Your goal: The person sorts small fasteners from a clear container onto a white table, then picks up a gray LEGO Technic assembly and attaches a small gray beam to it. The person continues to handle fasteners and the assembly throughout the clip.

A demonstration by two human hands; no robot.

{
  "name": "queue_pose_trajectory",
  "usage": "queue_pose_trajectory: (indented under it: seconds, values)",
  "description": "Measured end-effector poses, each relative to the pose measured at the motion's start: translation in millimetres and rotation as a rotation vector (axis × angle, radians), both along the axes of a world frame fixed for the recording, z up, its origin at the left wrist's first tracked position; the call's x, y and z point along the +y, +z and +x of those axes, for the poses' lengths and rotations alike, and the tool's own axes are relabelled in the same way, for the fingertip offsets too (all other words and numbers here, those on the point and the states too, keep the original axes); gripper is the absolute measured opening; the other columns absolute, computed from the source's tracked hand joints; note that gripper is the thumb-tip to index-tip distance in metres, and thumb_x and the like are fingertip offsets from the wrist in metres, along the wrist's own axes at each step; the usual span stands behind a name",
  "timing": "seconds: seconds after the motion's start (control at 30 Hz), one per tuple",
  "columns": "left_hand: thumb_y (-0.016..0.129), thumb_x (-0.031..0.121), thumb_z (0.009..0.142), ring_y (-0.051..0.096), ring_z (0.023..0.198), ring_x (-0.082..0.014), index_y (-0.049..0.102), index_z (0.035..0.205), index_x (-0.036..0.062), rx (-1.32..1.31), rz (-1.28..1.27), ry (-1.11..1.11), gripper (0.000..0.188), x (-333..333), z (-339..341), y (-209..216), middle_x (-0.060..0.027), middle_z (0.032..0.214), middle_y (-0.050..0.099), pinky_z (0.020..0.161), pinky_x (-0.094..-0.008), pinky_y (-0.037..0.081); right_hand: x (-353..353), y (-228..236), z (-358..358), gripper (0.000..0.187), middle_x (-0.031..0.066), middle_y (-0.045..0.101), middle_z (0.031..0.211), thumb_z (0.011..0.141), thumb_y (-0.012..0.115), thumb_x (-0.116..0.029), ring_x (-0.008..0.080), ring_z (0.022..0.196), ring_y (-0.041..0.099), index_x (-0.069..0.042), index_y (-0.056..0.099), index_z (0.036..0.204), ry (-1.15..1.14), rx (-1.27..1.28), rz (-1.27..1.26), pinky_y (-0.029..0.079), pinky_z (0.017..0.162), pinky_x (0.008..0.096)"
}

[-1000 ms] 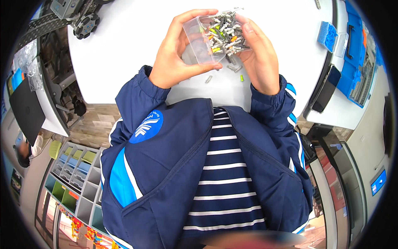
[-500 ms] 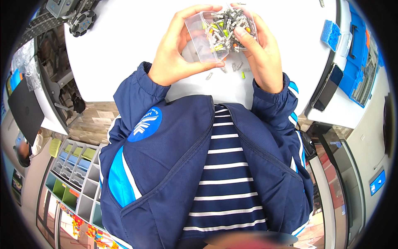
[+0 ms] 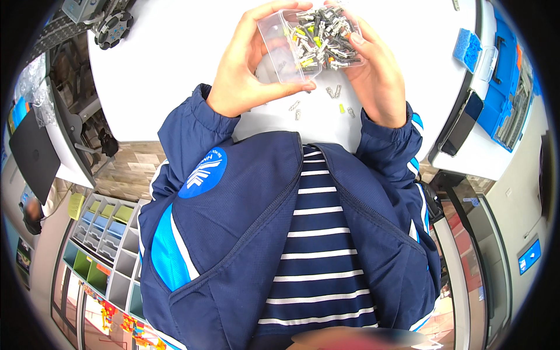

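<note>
Between my hands, raised over the white table (image 3: 175, 64), is a clear plastic box (image 3: 274, 44) with its lid side toward the left. Many small connector pegs (image 3: 329, 35) fill it, grey, black, white, lime and a few orange. My left hand (image 3: 248, 67) wraps round the box's left end, thumb along the near edge. At the right end my right hand (image 3: 376, 67) holds the wall, its thumb by the rim near the pegs. Below the box, several loose grey pegs (image 3: 294, 106) and a lime peg (image 3: 342, 108) lie on the table.
To the right are a blue sponge-like block (image 3: 466, 49), a black phone (image 3: 462, 123) and a blue case (image 3: 504, 81). A black wheel (image 3: 114, 29) on a metal frame stands at the far left. Behind the left side are shelves with bins (image 3: 111, 221).
My right thumb has moved off the pegs to the rim. The box has tilted slightly and the pegs in it have shifted. More loose pegs show on the table below.
</note>
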State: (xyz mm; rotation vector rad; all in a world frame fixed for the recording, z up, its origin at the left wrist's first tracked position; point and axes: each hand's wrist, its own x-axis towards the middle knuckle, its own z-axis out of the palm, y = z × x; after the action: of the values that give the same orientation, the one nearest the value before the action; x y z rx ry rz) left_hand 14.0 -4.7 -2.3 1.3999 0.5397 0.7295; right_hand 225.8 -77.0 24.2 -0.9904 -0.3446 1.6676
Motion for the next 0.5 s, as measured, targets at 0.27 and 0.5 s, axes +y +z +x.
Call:
queue_pose_trajectory:
  seconds: [0.27,0.5]
  values:
    - [0.096,-0.002,0.065,0.043,0.145,-0.0292,0.031,0.154,0.0025,-0.097,-0.081,0.050,0.111,3,-2,-9,-0.0201,0.157,0.040,0.117,-0.0455,0.044,0,6,14,0.071,0.0233,0.050,0.152,0.103,0.057,-0.023,0.0280,0.137,0.052,0.012,0.028,0.157,0.050,0.081,0.093,0.039,0.117,0.0411]
    - [0.087,-0.004,0.065,0.047,0.138,-0.0292,0.028,0.152,0.0047,-0.100,0.162,0.243,0.106,6,-8,-12,-0.0184,0.149,0.042,0.113,-0.0451,0.045,-2,-8,25,0.041,0.0202,0.066,0.125,0.104,0.058,-0.019,0.0291,0.115,0.065,0.008,0.058,0.134,-0.167,-0.584,0.124,0.053,0.099,0.0400]
